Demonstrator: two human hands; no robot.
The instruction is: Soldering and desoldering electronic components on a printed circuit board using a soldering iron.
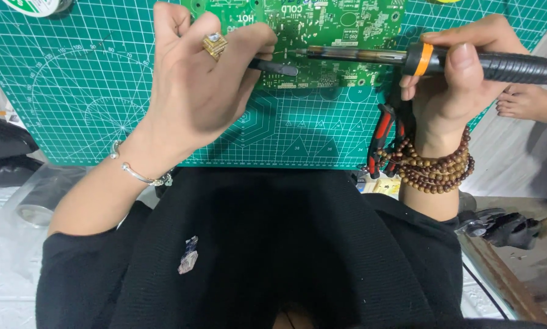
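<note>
Over green circuit board [322,30], right hand [456,79] clenched on soldering iron [468,61], left hand [200,79] gripping black tool [276,67].

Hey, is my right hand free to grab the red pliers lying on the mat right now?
Probably not as things stand: the right hand grips the soldering iron, and its wrist lies over the pliers on the mat, covering part of them.

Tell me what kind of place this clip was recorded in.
Probably a small electronics repair bench, perhaps at home. A green circuit board lies on a gridded cutting mat, the right hand holds a soldering iron to it, and red-handled pliers lie nearby.
</note>
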